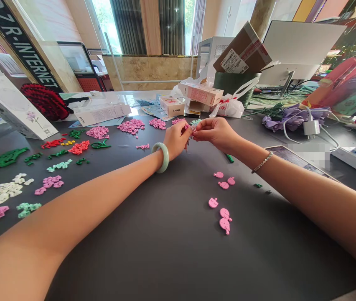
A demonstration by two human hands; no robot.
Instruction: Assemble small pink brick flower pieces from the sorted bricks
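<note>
My left hand (177, 140), with a pale green bangle on its wrist, is closed in a pinch over the far middle of the table. The fingertips of my right hand (214, 133) meet it, also pinched. Between them is a small, pale, shiny thing (192, 127), mostly hidden by the fingers, so its kind does not show. Just behind lie mint-green pieces (196, 122) and pink pieces (178, 121). Nearer to me, several round pink toy-brick pieces (225, 213) rest on the table. A dark green stick-like piece (229, 158) sits below my right wrist.
At left are groups of building pieces: white (7, 189), red (79, 147), dark green (7, 159) and pink (98, 132). Small boxes (171, 106) and a white plastic bag (228, 106) stand at the back. On the right are a tablet (293, 159), a charger (311, 127) and purple flowers (291, 115).
</note>
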